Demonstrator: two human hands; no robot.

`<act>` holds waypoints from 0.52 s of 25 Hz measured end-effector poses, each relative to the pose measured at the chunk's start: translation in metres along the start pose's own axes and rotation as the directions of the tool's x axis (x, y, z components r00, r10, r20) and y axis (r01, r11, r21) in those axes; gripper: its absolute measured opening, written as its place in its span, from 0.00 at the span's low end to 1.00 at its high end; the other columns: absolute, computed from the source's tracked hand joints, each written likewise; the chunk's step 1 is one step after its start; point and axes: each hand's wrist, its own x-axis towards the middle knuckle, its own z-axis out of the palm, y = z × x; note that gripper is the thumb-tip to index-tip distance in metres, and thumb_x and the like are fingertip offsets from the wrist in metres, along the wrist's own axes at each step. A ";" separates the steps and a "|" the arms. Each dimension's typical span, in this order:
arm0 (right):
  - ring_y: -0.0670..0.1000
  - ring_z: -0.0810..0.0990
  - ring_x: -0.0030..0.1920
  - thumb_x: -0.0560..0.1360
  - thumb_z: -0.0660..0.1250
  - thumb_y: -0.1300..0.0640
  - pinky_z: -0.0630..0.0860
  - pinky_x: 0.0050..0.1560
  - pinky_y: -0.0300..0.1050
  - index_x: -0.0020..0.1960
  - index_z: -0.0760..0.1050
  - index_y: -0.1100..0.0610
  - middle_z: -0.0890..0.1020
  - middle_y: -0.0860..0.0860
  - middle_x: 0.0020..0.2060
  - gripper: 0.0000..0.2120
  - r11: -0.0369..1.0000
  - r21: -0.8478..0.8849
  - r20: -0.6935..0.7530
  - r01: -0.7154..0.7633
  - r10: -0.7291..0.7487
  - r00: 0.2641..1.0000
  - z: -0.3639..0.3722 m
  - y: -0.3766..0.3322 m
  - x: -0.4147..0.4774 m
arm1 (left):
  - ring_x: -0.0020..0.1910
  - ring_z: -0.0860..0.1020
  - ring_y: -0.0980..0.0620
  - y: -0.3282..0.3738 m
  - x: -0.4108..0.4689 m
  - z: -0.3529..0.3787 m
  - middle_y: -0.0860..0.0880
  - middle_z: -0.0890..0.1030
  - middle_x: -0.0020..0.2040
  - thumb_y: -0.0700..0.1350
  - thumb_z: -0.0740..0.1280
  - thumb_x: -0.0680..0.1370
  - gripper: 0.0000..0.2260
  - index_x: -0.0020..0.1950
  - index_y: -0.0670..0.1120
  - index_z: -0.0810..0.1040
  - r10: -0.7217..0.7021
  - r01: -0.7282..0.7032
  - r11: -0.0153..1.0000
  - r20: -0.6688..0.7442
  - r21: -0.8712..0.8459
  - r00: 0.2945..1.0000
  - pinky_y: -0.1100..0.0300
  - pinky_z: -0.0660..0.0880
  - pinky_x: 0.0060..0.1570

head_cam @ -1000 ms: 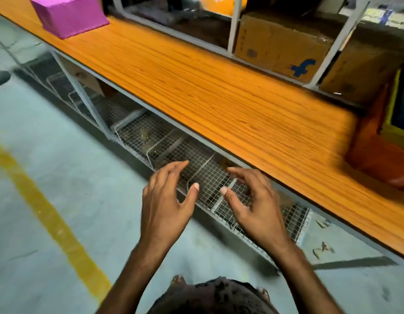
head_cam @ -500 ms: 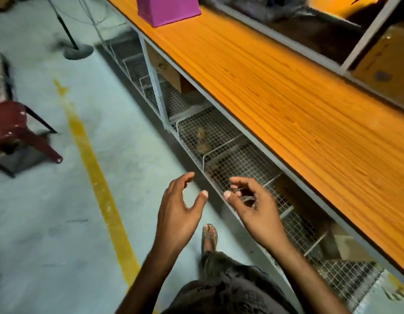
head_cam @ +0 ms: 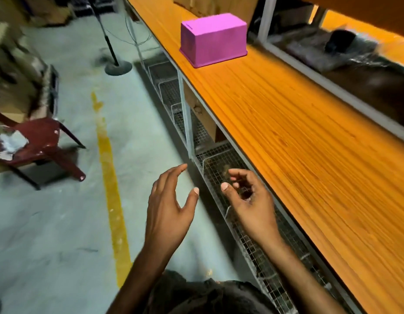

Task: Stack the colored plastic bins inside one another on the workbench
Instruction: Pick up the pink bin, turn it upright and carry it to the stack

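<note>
Hands are held out empty beside the workbench: left hand is spread with relaxed fingers, right hand is loosely curled, nothing gripped. Wire baskets are seen under the right hand. Pink bin is set rim down on the workbench, well apart from both hands. Red chair and yellow line are seen at left.

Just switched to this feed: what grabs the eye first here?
The bright pink bin stands out most, sitting rim down on the orange workbench toward its far end. Next come the left hand and right hand, both empty, hovering in the foreground beside the bench's front edge. On the floor to the left, a yellow line runs past a dark red chair.
</note>
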 end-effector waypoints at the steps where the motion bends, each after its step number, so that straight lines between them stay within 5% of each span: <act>1: 0.38 0.79 0.55 0.75 0.72 0.47 0.77 0.53 0.37 0.61 0.78 0.42 0.80 0.40 0.55 0.15 1.000 0.005 -0.002 0.011 -0.011 1.000 0.012 -0.003 0.020 | 0.69 0.71 0.58 -0.006 0.022 -0.001 0.60 0.74 0.69 0.48 0.71 0.79 0.22 0.72 0.58 0.72 0.003 -0.003 1.000 -0.016 0.002 1.000 0.53 0.71 0.68; 7: 0.36 0.80 0.51 0.74 0.72 0.46 0.76 0.49 0.33 0.57 0.73 0.31 0.79 0.37 0.54 0.16 1.000 0.000 -0.057 0.011 -0.011 0.998 0.088 -0.006 0.138 | 0.70 0.69 0.61 -0.066 0.165 -0.006 0.62 0.74 0.69 0.49 0.71 0.79 0.22 0.72 0.60 0.72 0.034 -0.034 0.999 -0.010 -0.018 0.999 0.51 0.71 0.69; 13: 0.42 0.83 0.51 0.73 0.71 0.44 0.84 0.51 0.50 0.57 0.74 0.32 0.80 0.33 0.53 0.15 0.998 0.059 -0.205 -0.014 0.026 0.979 0.176 -0.038 0.260 | 0.68 0.70 0.63 -0.113 0.331 -0.042 0.63 0.73 0.68 0.50 0.70 0.79 0.20 0.70 0.62 0.72 0.183 -0.183 0.983 0.090 -0.005 0.979 0.59 0.69 0.67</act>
